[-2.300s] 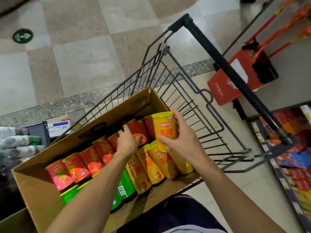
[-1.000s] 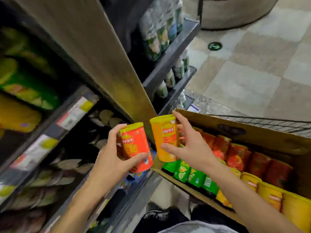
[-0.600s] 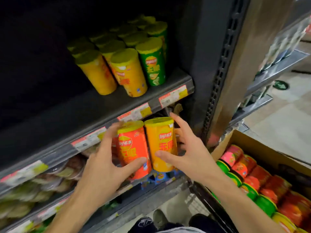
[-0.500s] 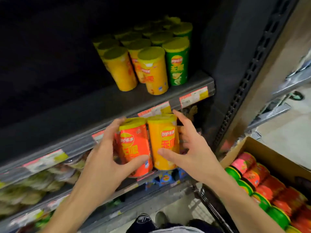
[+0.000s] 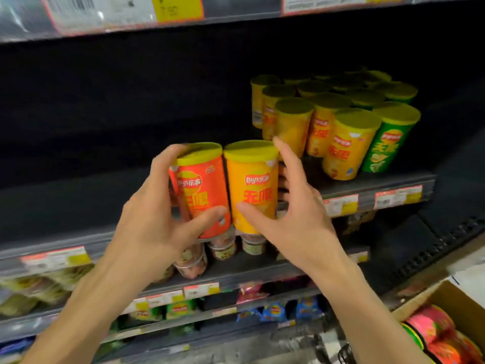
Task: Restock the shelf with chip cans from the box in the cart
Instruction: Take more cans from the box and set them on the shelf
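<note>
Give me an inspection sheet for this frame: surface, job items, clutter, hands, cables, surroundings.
Surface: dark metal shelf, bare on its left, price tags along its edge.
Job's things: red cylindrical chip can and yellow cylindrical chip can, both held upright side by side before the shelf; cluster of shelved yellow and green chip cans at right; open cardboard box with more cans at lower right.
Clutter: nothing seen.
Hands: left hand grips the red can; right hand grips the yellow can.
Cables: nothing seen.
Surroundings: lower shelves of snack tubs and bags.
</note>
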